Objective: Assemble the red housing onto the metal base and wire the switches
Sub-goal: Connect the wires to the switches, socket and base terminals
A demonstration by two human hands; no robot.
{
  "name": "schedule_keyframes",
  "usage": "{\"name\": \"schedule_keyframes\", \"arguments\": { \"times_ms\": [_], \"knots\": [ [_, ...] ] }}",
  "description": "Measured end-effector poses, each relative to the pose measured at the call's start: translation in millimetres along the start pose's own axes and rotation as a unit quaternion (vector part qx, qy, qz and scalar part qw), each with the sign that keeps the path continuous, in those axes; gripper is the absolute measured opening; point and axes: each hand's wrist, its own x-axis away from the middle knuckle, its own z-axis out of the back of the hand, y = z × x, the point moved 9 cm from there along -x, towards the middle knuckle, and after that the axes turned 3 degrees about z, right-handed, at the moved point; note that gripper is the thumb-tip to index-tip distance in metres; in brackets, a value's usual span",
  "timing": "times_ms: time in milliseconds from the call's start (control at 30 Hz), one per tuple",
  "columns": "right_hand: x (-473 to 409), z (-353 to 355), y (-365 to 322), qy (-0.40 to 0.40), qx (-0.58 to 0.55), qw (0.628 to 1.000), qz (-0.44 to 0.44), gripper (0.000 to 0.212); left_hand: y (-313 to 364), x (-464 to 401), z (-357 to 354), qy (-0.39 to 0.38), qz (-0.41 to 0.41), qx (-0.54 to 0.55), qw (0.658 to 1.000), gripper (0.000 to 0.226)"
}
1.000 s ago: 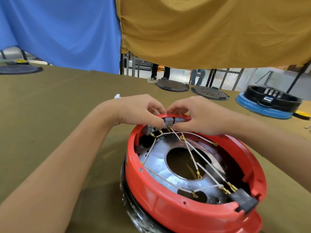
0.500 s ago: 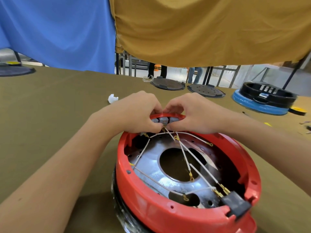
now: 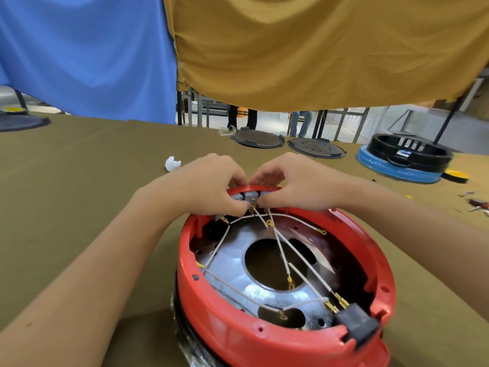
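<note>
- Nearest the camera, the red housing is seen already seated over the metal base, which shows through its open top; a black, film-wrapped body is glimpsed beneath it, and the whole assembly rests on the olive-covered table.
- A black switch block is fitted into the near right rim, and two white wires are plugged into it by brass terminals.
- Several ring terminals are left lying loose over the base, so the wiring is judged only partly done.
- At the far rim, a grey switch is worked on by both hands.
- The left hand is curled, its fingertips pinching at a brass terminal on that switch.
- The right hand is curled likewise, its fingertips closed at the same switch from the other side; exactly what is pinched there cannot be told.
- The housing step is judged complete; the remaining connections at the far switch and the loose ring terminals are judged outstanding.
- Farther off, a crumpled white scrap, two black round lids and a black ring on a blue base are seen on the table.
- A white mark is borne by the black ring, but it cannot be read; no other writing is made out.
</note>
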Motion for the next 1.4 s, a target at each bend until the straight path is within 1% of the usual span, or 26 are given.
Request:
{"name": "schedule_keyframes", "arguments": {
  "times_ms": [67,200,300,367,400,433,467,533,567,633,667,733,767,800,833,867,900,933,967,1000,1033,1067,1200,1300,1367,1400],
  "knots": [
    [2.2,3.8,3.9,0.003,-0.033,0.999,-0.011,0.024,-1.4,0.1,-2.5,-0.027,0.005,0.025,0.999,0.020],
    [16.6,19.6,21.2,0.048,-0.085,0.994,-0.044,0.026,-15.8,5.9,-8.7,-0.096,0.047,0.070,0.992,0.040],
    [33.1,16.8,40.7,0.048,-0.141,0.985,-0.084,0.021,-21.9,12.5,-12.6,-0.135,0.070,0.089,0.984,0.034],
    [40.2,7.3,48.8,0.040,-0.185,0.977,-0.096,0.019,-21.0,12.1,-11.7,-0.127,0.072,0.104,0.984,0.029],
    [42.6,3.5,52.4,0.053,-0.203,0.973,-0.096,0.018,-20.9,10.8,-9.9,-0.115,0.073,0.111,0.984,0.028],
    [43.9,3.5,57.2,0.088,-0.232,0.964,-0.096,0.018,-22.0,9.1,-7.6,-0.099,0.075,0.118,0.985,0.028],
    [45.8,7.6,65.4,0.146,-0.277,0.944,-0.101,0.018,-24.6,7.0,-4.4,-0.079,0.079,0.122,0.986,0.027],
    [56.6,17.9,91.4,0.276,-0.386,0.871,-0.127,0.020,-34.3,2.8,3.1,-0.017,0.096,0.120,0.988,0.026],
    [65.0,23.9,105.9,0.332,-0.407,0.839,-0.143,0.022,-40.2,1.0,7.4,0.022,0.107,0.117,0.987,0.025],
    [82.1,32.7,132.6,0.397,-0.379,0.815,-0.188,0.026,-51.2,-1.6,12.3,0.079,0.126,0.129,0.980,0.026],
    [90.8,33.8,146.3,0.418,-0.363,0.804,-0.217,0.033,-56.1,-2.4,11.5,0.088,0.136,0.150,0.975,0.026],
    [105.2,32.2,169.9,0.446,-0.355,0.776,-0.271,0.051,-64.6,-2.4,7.8,0.082,0.161,0.209,0.961,0.021],
    [110.9,32.1,177.6,0.460,-0.351,0.764,-0.287,0.052,-67.0,-2.5,4.7,0.072,0.170,0.234,0.955,0.016],
    [115.9,33.3,181.7,0.474,-0.335,0.759,-0.294,0.047,-67.5,-2.9,1.9,0.060,0.175,0.250,0.950,0.015],
    [117.6,35.2,183.5,0.479,-0.304,0.768,-0.297,0.039,-67.3,-3.5,-0.7,0.053,0.179,0.259,0.948,0.019],
    [115.6,36.7,181.9,0.468,-0.255,0.793,-0.295,0.029,-66.7,-4.0,-2.5,0.051,0.183,0.265,0.945,0.023],
    [108.9,35.9,176.2,0.433,-0.196,0.830,-0.291,0.022,-66.2,-4.5,-3.9,0.054,0.187,0.275,0.942,0.025],
    [98.9,30.3,169.4,0.375,-0.137,0.870,-0.289,0.021,-65.6,-5.0,-5.0,0.058,0.189,0.287,0.937,0.026],
    [87.5,20.5,163.4,0.309,-0.086,0.904,-0.283,0.025,-65.4,-5.5,-5.4,0.064,0.190,0.297,0.933,0.026],
    [77.7,9.4,158.6,0.247,-0.040,0.928,-0.277,0.028,-65.4,-5.7,-5.0,0.072,0.191,0.303,0.931,0.025],
    [71.5,1.4,155.2,0.205,0.001,0.939,-0.277,0.029,-65.6,-5.9,-4.5,0.078,0.190,0.303,0.930,0.025],
    [68.2,-1.9,152.3,0.187,0.033,0.941,-0.279,0.027,-65.6,-6.3,-4.2,0.082,0.190,0.303,0.930,0.025],
    [64.7,-0.7,145.1,0.163,0.108,0.935,-0.296,0.012,-64.3,-6.2,-5.3,0.084,0.188,0.308,0.929,0.025],
    [56.1,-7.3,133.3,0.112,0.198,0.937,-0.266,0.011,-62.6,-6.2,-5.7,0.079,0.186,0.306,0.930,0.024],
    [55.5,-13.6,135.3,0.102,0.183,0.940,-0.268,0.011,-61.7,-5.8,-5.6,0.080,0.182,0.303,0.932,0.024],
    [57.6,-12.4,136.9,0.123,0.154,0.941,-0.275,0.013,-61.5,-5.7,-5.4,0.080,0.180,0.302,0.933,0.023]
  ]
}}
